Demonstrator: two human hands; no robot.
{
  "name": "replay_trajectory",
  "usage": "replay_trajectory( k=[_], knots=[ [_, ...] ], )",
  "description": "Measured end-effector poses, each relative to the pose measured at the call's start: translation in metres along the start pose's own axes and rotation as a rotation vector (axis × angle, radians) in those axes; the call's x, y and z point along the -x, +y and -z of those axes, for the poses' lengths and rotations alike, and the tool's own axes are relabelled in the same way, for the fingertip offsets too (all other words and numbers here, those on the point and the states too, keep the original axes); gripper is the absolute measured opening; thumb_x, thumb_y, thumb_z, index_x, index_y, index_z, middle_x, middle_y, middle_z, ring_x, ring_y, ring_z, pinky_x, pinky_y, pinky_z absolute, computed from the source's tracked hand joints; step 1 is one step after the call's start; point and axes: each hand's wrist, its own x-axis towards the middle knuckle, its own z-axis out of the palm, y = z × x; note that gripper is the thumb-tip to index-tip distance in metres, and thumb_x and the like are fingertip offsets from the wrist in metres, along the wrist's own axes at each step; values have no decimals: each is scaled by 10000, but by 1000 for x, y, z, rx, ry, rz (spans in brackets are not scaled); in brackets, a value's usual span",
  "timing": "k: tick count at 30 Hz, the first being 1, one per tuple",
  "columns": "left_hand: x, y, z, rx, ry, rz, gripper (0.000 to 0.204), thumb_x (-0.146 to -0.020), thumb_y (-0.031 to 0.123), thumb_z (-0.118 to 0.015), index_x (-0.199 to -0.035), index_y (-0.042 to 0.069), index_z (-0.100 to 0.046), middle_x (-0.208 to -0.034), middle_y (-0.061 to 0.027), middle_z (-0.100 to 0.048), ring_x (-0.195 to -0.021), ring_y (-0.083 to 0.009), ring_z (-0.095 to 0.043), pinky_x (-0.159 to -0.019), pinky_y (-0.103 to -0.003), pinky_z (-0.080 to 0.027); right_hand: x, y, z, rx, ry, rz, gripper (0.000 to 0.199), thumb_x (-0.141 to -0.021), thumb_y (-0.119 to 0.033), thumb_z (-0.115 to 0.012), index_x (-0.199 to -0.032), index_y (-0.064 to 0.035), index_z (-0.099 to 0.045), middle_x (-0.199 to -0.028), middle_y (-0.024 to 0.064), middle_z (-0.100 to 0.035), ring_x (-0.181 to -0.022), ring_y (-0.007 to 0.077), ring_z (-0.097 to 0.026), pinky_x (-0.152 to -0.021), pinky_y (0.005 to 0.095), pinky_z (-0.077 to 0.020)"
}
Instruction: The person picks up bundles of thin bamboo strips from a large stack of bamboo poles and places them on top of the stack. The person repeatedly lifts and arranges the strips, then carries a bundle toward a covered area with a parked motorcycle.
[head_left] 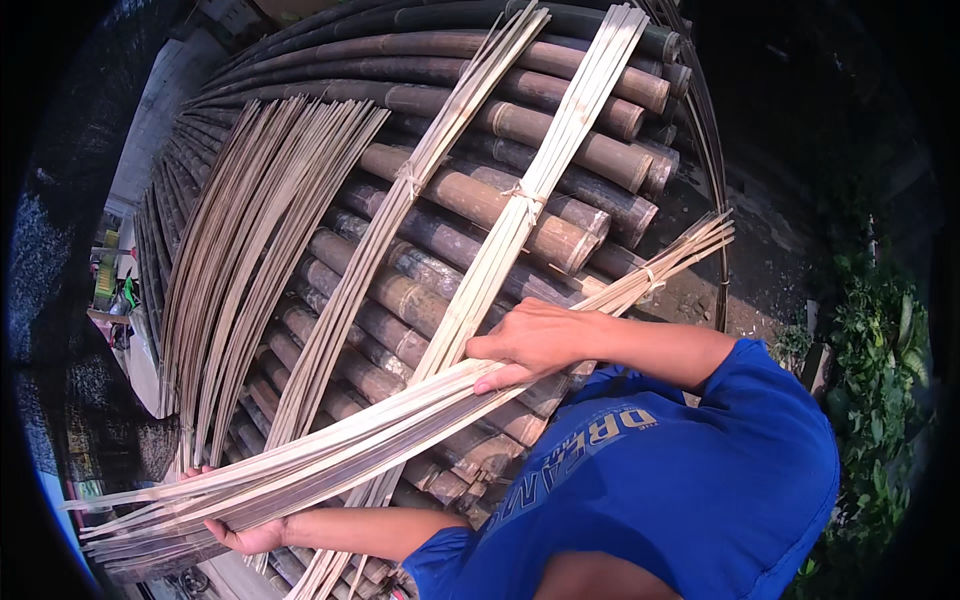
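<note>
A long bundle of thin, pale bamboo strips point(340, 458) lies slantwise across the front, between my two hands. My right hand point(532, 345) is closed over its upper right part, with the thumb along the near side. Lower down at the left, my left hand point(245, 535) cups the bundle from below, its fingertips showing on the far side. Near the right end a tie point(652, 278) binds the strips, which fan out beyond it. At the left end the strips spread loosely. Part of the bundle's middle right is hidden under my right forearm.
Beneath is a big stack of bamboo poles point(560, 240), cut ends facing right. Across it rest a pale tied strip bundle point(520, 215), a browner tied bundle point(400, 190) and a wide spread of brown strips point(260, 230). Green plants point(880, 370) grow at right.
</note>
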Motion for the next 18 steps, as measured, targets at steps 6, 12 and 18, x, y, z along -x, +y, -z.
replay_trajectory(
  k=[6, 12, 18],
  knots=[
    [0, -36, 8, 494, -398, 338, 719, -971, 209, -486, -1606, -45, -265, -1638, -319, -295, -1555, -443, -239, -1279, -630, -96, 17, 33, -21, 16, 13, -115, 512, -1045, -564, -505, -979, -64, -594, -692, 206, -642, -688, 452, -646, -623, 543, -490],
    [6, -55, -22, 277, -291, 165, 734, -973, 220, -487, -1612, -39, -235, -1703, -289, -121, -1574, -491, -96, -1266, -669, -20, 21, 50, -35, 50, 110, -183, 488, -1061, -528, -485, -1048, -58, -616, -842, 188, -695, -751, 430, -669, -656, 523, -515],
    [-12, -50, 2, 632, -601, 322, 686, -979, 196, -478, -1570, -92, -282, -1650, -282, -292, -1545, -451, -247, -1284, -620, -127, 22, 60, -56, 30, 424, 37, 409, -946, -413, -740, -1096, -42, -652, -854, 126, -704, -676, 331, -691, -606, 397, -557]
  ],
)
